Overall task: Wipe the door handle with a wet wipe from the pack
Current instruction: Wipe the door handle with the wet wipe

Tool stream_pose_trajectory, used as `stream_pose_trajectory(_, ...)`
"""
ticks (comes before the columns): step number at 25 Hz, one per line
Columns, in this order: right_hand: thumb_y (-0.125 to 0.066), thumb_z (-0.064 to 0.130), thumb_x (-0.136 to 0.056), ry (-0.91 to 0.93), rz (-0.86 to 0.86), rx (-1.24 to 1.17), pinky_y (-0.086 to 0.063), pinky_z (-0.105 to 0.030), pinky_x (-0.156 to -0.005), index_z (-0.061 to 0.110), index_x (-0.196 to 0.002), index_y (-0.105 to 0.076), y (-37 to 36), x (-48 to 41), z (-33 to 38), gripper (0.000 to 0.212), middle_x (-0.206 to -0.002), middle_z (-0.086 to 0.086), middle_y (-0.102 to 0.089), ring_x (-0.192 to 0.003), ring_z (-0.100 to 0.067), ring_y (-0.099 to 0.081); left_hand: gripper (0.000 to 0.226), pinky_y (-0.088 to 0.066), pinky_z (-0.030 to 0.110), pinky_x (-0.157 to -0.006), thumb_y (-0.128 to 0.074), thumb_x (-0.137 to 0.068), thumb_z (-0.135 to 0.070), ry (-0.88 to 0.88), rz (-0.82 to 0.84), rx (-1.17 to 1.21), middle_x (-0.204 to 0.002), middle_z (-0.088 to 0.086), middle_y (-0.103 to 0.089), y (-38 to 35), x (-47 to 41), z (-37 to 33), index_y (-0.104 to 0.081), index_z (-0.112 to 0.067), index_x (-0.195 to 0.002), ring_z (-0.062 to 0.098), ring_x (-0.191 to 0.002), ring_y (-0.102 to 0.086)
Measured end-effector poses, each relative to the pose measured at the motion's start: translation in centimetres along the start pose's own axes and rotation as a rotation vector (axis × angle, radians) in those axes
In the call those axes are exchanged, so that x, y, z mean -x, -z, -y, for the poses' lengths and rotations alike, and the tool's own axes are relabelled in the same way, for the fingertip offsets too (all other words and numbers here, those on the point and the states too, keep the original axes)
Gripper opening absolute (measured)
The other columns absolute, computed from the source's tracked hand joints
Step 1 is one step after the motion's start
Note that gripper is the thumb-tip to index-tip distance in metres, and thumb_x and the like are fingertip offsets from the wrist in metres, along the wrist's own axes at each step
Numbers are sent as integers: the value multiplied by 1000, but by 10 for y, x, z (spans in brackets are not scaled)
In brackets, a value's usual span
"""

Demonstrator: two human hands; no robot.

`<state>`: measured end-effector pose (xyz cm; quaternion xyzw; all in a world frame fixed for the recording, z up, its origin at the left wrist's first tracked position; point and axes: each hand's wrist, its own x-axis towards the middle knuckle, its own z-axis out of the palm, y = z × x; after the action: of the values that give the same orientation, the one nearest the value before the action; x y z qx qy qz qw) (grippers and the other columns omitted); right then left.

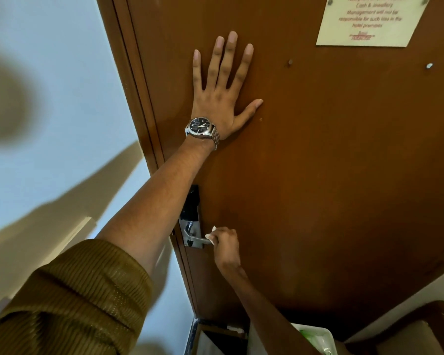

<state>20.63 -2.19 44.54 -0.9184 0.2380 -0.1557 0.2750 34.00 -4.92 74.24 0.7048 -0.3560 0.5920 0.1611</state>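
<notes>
A metal lever door handle (194, 237) sits on a silver and black lock plate (190, 216) at the left edge of a brown wooden door (331, 162). My right hand (224, 245) is closed around the handle's free end with a white wet wipe (212, 233) bunched in its fingers, only a small part of it showing. My left hand (222, 88) lies flat on the door higher up, fingers spread, with a metal wristwatch (201, 128) on the wrist. The wipe pack (315, 338), white and green, shows at the bottom, partly hidden behind my right forearm.
The door frame (139, 98) and a pale wall (62, 98) lie to the left. A printed notice (372, 19) is fixed high on the door, with two small studs below it. A dark open bin or box (215, 339) stands at the door's foot, and a wooden furniture edge (426, 329) at lower right.
</notes>
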Motion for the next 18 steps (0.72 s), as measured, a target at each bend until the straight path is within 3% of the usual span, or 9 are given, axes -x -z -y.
stream_pose_trajectory(3,-65,-1,-85,109,111,144,-49,-32,-102,17,-130,-58,2,2,-12,48,-137,-5,-54,-121,-23,-46,86,-16,70,-125,-34,-100,-79,-9,8,8,-166,19,-30,0,0,0,-31,-19,-162,38,-155,-25)
stream_pose_trajectory(5,-68,-2,-82,240,149,222,-48,-34,-100,17,-132,-57,8,-3,-18,55,-135,-7,-54,-120,-25,-47,86,-16,70,-124,-35,-100,-79,-11,2,5,-166,19,-32,-1,-1,1,-33,-19,-161,38,-155,-27)
stream_pose_trajectory(8,-68,7,-83,496,163,395,-44,-36,-89,20,-126,-62,21,-18,-26,45,-121,-4,-59,-110,-22,-47,86,-19,72,-123,-36,-99,-80,-6,-3,6,-164,20,-35,-3,-1,1,-37,-19,-159,40,-153,-30)
stream_pose_trajectory(10,-65,17,-88,563,151,430,-40,-37,-90,22,-123,-63,22,-22,-27,35,-116,-2,-58,-108,-21,-46,86,-19,72,-122,-35,-99,-80,2,-9,3,-163,21,-36,-3,-1,0,-39,-19,-159,40,-152,-32)
stream_pose_trajectory(18,-62,15,-87,406,177,603,-39,-50,-99,12,-114,-64,-26,-23,39,27,-126,-17,-56,-118,-33,-47,85,-21,72,-122,-36,-100,-79,5,0,-7,-162,21,-38,1,-1,1,-41,-18,-158,40,-152,-34)
